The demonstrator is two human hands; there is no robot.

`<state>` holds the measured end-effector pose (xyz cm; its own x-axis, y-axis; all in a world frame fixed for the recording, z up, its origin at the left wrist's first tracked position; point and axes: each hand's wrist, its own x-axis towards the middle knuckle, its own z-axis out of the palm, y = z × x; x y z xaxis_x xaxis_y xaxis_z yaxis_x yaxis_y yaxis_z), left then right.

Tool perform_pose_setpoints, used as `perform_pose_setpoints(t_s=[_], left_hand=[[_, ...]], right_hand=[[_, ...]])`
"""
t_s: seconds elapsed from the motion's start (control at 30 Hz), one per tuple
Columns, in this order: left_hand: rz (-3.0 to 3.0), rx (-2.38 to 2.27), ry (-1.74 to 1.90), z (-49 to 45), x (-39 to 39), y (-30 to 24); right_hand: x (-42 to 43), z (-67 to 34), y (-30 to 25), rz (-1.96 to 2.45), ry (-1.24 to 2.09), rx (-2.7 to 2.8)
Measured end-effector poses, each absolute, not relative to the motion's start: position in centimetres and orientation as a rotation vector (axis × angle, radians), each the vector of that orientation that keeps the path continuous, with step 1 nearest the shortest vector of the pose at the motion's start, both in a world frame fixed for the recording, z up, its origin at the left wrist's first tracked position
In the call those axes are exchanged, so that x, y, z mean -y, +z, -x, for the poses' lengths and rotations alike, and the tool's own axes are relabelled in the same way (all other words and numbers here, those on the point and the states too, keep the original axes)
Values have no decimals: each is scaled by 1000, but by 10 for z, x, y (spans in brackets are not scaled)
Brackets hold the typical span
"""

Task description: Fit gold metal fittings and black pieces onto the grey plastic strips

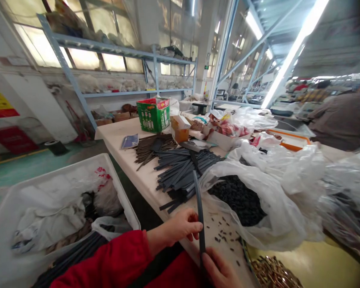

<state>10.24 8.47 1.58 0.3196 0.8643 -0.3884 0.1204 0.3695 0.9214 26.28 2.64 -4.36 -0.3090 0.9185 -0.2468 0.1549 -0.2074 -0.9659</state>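
A dark strip (199, 196) stands nearly upright at the table's near edge, held by both hands. My left hand (181, 228) pinches it around the middle between thumb and fingers. Lower down, my right hand (219, 269) grips its bottom end, partly cut off by the frame. Behind the strip lies a pile of similar dark strips (180, 168). To the right, an open clear plastic bag (276, 216) holds many small black pieces (238, 198). Several tiny dark bits (223, 234) are scattered on the table beside my right hand.
Small brass-coloured metal parts (274, 272) lie in a yellow tray (318, 260) at lower right. A white bin (120, 182) with bags and strips stands at left. Farther back are brownish strips (151, 146), a green box (153, 116) and a person (345, 116) at right.
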Motion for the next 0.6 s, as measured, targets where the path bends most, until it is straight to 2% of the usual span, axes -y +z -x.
perform_pose_setpoints(t_s=[0.1,0.4,0.6], left_hand=[[-1114,-1146,675,-111,-74,15],[-997,-1083,731,-127,-70,14],[-909,-1087,730,-134,-60,17]], right_hand=[[-21,-268,-46,1294,1581,1475],[4,-288,-26,1194,1986,1335],[14,-293,-14,1200,2009,1295]])
